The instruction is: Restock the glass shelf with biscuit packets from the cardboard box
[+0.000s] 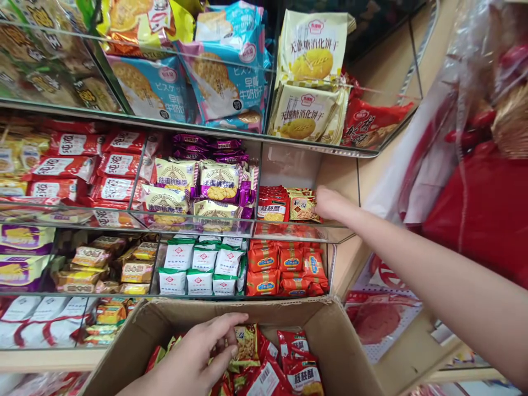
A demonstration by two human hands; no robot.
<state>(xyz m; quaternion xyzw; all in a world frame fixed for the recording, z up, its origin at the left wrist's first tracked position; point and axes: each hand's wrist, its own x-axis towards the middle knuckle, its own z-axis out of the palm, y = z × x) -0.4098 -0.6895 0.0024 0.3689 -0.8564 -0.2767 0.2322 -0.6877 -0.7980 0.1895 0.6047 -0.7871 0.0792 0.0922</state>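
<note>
My left hand [198, 355] is over an open cardboard box [350, 352], its fingers partly bent and apart. Beside its fingertips is a gold cookie packet [248, 346] among the packets in the box. Red walnut cookie packets [303, 377] lie loosely to the right of it. My right hand [330, 204] reaches into a shelf compartment, closed at the right edge of a gold walnut cookie packet [302, 209]; its fingertips are hidden. Left of that packet, red walnut cookie packets [273, 209] stand in a row, front faces outward.
A clear front strip [297, 232] edges the compartment. Below are orange packets [263, 258] and white-and-green packets [200, 258]; purple-and-cream packets [171, 176] sit to the left. The upper shelf edge [231, 132] overhangs my right hand. Red bags [478, 203] hang at right.
</note>
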